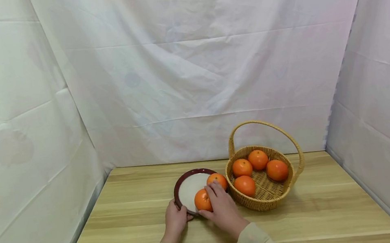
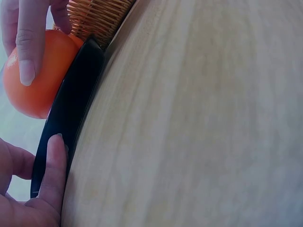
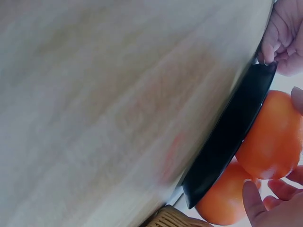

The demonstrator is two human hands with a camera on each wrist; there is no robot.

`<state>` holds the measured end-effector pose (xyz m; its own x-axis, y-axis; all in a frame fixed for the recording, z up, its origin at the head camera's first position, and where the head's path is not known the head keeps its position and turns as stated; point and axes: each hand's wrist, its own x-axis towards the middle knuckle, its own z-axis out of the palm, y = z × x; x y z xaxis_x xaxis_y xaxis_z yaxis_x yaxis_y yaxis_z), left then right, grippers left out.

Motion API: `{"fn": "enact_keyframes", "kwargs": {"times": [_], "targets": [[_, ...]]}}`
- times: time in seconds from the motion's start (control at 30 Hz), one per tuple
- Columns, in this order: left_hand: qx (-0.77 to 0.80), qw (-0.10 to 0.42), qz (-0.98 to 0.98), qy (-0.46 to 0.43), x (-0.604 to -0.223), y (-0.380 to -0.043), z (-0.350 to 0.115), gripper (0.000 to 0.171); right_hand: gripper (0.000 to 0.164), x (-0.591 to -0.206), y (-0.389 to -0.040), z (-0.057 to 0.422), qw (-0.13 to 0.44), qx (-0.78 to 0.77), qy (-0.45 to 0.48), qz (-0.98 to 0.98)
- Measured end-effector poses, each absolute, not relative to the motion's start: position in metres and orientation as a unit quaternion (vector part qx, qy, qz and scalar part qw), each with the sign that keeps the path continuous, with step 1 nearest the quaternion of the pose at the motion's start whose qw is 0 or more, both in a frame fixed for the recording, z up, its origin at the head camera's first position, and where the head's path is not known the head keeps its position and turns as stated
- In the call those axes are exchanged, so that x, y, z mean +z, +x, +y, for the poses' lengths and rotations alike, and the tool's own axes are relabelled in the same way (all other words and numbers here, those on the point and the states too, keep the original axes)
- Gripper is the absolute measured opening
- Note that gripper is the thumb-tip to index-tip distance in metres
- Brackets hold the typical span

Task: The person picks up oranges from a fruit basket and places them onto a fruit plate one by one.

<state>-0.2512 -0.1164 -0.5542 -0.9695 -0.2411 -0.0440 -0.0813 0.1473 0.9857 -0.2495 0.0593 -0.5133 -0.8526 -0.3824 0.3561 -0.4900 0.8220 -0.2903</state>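
Note:
A round plate with a dark red rim and white middle lies on the table. My left hand pinches its near left rim; in the left wrist view, a finger presses the plate's dark outer side. With thumb and fingers around it, my right hand holds an orange over the near right part of the plate. Behind it a second orange sits at the plate's right side, close to the right fingertips. Both oranges also show in the right wrist view, the held one above the other.
Right beside the plate stands a wicker basket with a tall arched handle and several oranges inside. The wooden table ends at a white cloth backdrop, with cloth walls on both sides.

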Motion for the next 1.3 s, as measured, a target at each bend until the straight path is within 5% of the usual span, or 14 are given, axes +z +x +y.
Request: {"fn": "enact_keyframes", "kwargs": {"times": [1.3], "targets": [[-0.639, 0.07, -0.758, 0.109, -0.5549, -0.2509, -0.1154, 0.046, 0.081, -0.5172, -0.2483, 0.0655, 0.144, 0.194, 0.21, -0.947]]}}
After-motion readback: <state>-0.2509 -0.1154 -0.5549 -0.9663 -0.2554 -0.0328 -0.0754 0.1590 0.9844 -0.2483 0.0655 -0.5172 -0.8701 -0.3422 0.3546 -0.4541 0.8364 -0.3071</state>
